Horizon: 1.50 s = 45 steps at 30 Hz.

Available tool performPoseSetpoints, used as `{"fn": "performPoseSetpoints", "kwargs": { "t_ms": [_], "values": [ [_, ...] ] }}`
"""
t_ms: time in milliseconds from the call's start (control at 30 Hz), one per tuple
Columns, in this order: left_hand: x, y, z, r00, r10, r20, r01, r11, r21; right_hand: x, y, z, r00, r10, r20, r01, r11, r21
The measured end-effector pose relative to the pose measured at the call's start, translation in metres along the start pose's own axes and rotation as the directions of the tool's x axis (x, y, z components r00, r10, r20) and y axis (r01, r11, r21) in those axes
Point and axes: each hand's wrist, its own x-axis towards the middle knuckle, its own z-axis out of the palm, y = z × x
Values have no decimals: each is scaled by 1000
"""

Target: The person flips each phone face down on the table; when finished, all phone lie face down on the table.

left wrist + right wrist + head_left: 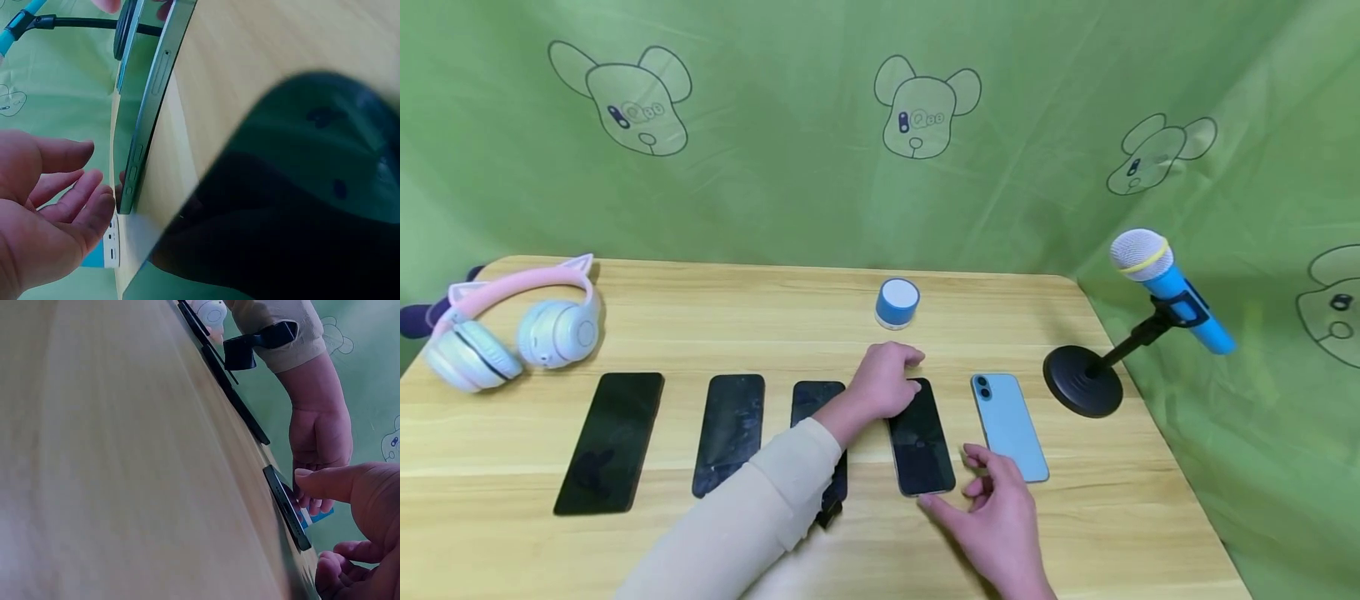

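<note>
A dark-screened smartphone (922, 450) lies face up between the hands. My left hand (880, 379) is at its far end, fingers loosely bent; in the left wrist view its fingertips (103, 203) are right at the phone's corner. At the near end is my right hand (996, 521), its thumb straight beside the bottom edge and its other fingers loosely bent near the right side. In the right wrist view the thumb (331, 481) overlaps the phone (289, 509). A light blue phone (1011, 427) lies camera side up, right beside the right hand.
Left of the hands lie three more dark phones, one (820, 400) partly hidden by the left forearm. Pink-and-white cat-ear headphones (557, 333) rest at the far left. A blue-and-white cylinder (897, 304) stands behind. A blue microphone (1172, 287) on a black stand is at right.
</note>
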Motion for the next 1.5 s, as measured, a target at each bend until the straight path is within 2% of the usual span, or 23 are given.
{"fn": "performPoseSetpoints", "kwargs": {
  "t_ms": [733,1033,1233,1500],
  "values": [
    [-5,-6,-7,997,-54,62,48,994,95,3,-9,8,999,43,27,-43,999,6],
    [-4,-7,-7,998,-34,51,29,996,88,7,-7,8,999,18,37,-17,999,-31],
    [-4,-8,-7,998,-34,51,29,996,83,6,-7,10,999,28,32,-27,999,-33],
    [-5,-9,-9,997,-48,59,47,999,21,6,-7,11,998,15,56,-9,994,-104]
  ]
}}
